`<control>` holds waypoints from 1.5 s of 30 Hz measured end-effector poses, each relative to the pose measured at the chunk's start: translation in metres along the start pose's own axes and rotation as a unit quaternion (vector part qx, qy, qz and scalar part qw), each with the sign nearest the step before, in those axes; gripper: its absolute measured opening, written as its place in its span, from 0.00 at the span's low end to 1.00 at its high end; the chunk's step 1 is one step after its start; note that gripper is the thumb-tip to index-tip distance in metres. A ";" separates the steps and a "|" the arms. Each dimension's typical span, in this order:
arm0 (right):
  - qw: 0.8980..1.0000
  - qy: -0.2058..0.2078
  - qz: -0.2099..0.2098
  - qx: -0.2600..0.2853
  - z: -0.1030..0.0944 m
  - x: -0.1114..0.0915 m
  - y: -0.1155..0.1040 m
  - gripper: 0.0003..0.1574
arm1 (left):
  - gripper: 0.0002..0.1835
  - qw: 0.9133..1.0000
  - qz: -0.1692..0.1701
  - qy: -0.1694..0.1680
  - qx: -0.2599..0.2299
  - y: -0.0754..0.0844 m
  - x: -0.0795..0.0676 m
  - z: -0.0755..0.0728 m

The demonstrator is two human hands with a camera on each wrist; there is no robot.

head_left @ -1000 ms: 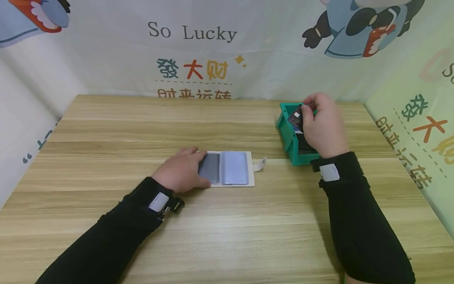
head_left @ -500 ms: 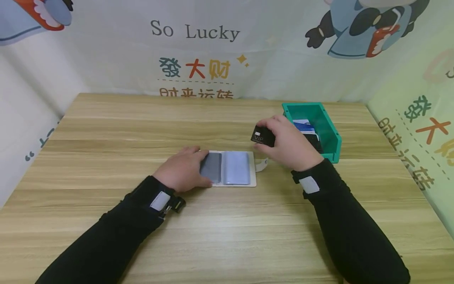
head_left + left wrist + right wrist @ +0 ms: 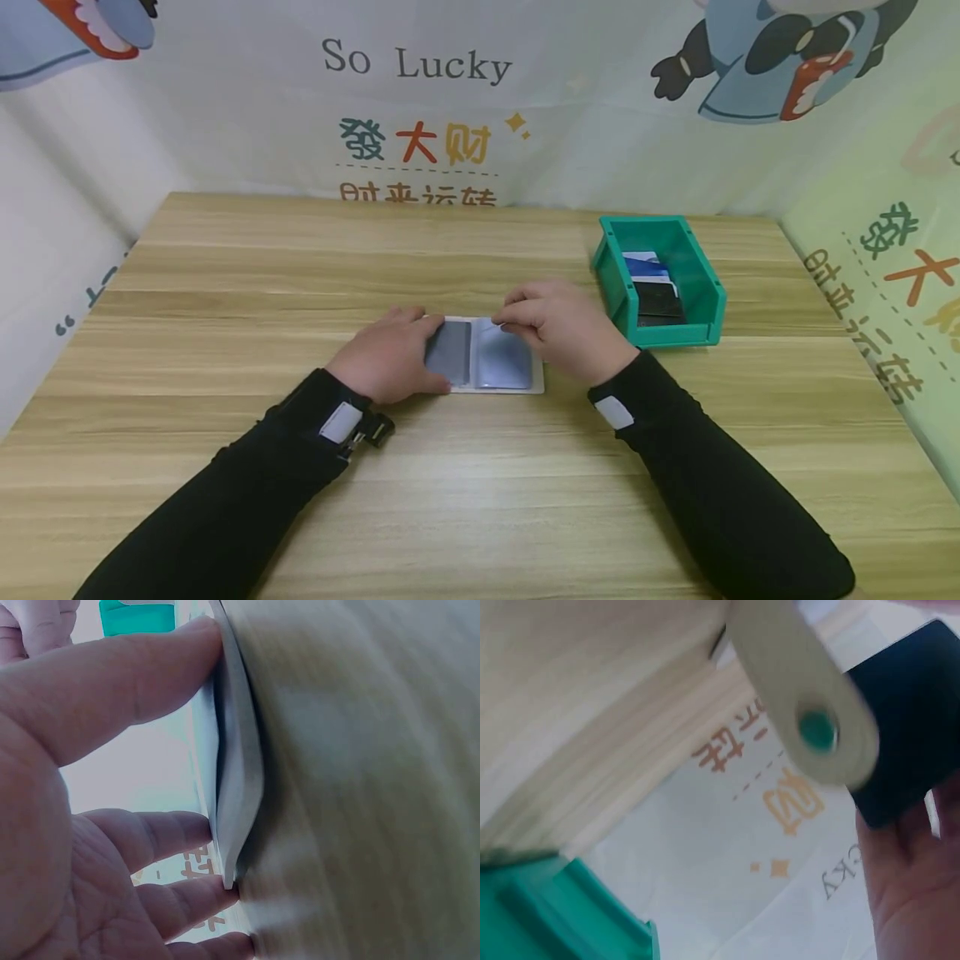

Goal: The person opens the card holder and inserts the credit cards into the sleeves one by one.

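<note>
A small card holder [image 3: 538, 379] lies spread flat on the table, with a grey sleeve [image 3: 447, 353] on its left side and a clear bluish sleeve [image 3: 504, 362] on its right. My left hand [image 3: 387, 354] rests on its left edge, thumb at the near corner and fingers at the far one. In the left wrist view the straight thumb [image 3: 127, 679] presses the cover's edge [image 3: 244, 757]. My right hand [image 3: 566, 327] pinches a black card [image 3: 911, 720] over the right sleeve's top; the hand hides the card in the head view. The holder's strap [image 3: 802, 697] shows in the right wrist view.
A green bin [image 3: 678, 337] stands at the right rear of the wooden table [image 3: 315, 267]. Inside it lie a black card [image 3: 660, 302] and blue-and-white cards [image 3: 647, 267]. A printed cloth [image 3: 247, 108] hangs along the table's back.
My right hand has lifted the black VIP card out of the green bin and carried it left to the holder's right sleeve. My left hand has stayed on the holder.
</note>
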State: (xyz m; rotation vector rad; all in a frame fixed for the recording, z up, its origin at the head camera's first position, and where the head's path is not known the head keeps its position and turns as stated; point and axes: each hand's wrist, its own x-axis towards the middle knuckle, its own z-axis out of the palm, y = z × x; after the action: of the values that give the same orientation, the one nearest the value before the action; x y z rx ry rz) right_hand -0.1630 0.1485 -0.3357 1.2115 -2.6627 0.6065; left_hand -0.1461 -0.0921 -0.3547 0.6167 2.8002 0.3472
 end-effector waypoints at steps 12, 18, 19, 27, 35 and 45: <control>0.998 -0.003 -0.043 -0.038 0.016 0.000 -0.001 0.16 | 0.49 1.000 0.000 -0.004 0.003 0.002 0.001 -0.001; 0.999 -0.036 -0.032 -0.022 0.018 -0.001 -0.002 0.16 | 0.49 1.000 0.000 -0.002 0.004 0.002 0.001 -0.002; 0.999 -0.038 -0.030 -0.021 0.017 -0.002 -0.002 0.16 | 0.49 1.000 0.001 -0.002 0.003 0.003 0.001 -0.002; 0.998 -0.053 -0.015 -0.004 0.009 -0.003 -0.002 0.15 | 0.50 1.000 0.002 -0.003 0.007 0.003 0.002 -0.003; 0.997 -0.077 -0.001 -0.006 0.006 -0.002 -0.002 0.14 | 0.51 1.000 0.004 -0.003 0.019 0.002 0.002 -0.003; 0.994 -0.109 0.000 -0.016 0.012 -0.004 0.001 0.16 | 0.50 1.000 0.007 -0.006 0.021 0.001 0.002 -0.003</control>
State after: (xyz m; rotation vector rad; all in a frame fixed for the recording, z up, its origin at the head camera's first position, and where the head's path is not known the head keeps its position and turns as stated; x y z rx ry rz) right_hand -0.1605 0.1473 -0.3481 1.3406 -2.8355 0.4524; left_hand -0.1479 -0.0909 -0.3524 0.6461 2.8004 0.2873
